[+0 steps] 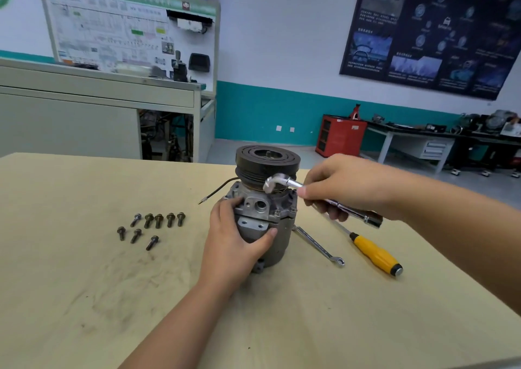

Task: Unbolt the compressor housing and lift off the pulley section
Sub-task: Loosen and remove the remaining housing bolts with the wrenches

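A grey compressor (279, 244) stands upright on the wooden table (84, 284), its black grooved pulley (267, 158) on top. My left hand (236, 239) wraps round the housing from the near left side. My right hand (346, 185) grips a chrome L-shaped socket wrench (284, 181). The wrench's bent end points down at the housing flange just under the pulley. A bolt head (277, 213) sits in the flange on the front right. A thin black wire (217, 189) sticks out to the left of the compressor.
Several loose bolts (158, 222) lie in two rows left of the compressor. A combination spanner (321, 248) and a yellow-handled screwdriver (375, 254) lie on the table to the right. A grey cabinet, a red tool cart and benches stand behind.
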`<move>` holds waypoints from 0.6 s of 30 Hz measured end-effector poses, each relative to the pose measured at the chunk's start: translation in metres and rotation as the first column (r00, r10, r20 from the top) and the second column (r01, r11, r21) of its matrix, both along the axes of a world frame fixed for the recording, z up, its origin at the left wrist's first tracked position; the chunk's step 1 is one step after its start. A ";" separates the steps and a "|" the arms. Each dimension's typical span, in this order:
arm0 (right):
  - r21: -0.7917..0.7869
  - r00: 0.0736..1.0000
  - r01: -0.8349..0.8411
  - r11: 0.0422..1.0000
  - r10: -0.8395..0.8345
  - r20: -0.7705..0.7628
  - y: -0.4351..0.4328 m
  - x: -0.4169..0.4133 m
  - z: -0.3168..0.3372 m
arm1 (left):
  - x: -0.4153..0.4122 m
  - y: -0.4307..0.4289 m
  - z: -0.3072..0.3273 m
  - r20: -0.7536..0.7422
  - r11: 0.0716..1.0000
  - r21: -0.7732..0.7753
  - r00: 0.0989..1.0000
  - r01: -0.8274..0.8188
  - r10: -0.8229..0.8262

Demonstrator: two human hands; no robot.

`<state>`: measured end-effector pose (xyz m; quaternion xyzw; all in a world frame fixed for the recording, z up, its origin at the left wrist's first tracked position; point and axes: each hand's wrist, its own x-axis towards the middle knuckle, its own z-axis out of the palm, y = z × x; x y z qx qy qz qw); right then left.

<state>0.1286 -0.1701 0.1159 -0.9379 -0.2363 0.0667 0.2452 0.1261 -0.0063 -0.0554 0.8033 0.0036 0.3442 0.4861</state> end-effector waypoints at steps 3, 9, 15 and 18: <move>0.241 0.999 -0.042 0.970 0.039 0.019 -0.004 0.001 -0.001 | -0.001 0.000 0.001 0.003 1.000 0.001 1.000 0.008 -0.008; 0.576 0.994 -0.023 0.817 -0.041 0.098 0.003 0.008 -0.013 | -0.001 0.002 0.000 -0.006 1.000 0.004 1.000 0.024 -0.024; 0.595 0.971 -0.095 0.798 -0.056 0.230 0.016 0.014 -0.012 | -0.001 0.003 -0.001 -0.012 0.999 -0.002 0.999 0.037 -0.037; 0.605 0.965 -0.121 0.787 -0.049 0.258 0.020 0.017 -0.008 | 0.000 0.003 -0.001 -0.011 0.999 -0.007 0.999 0.039 -0.039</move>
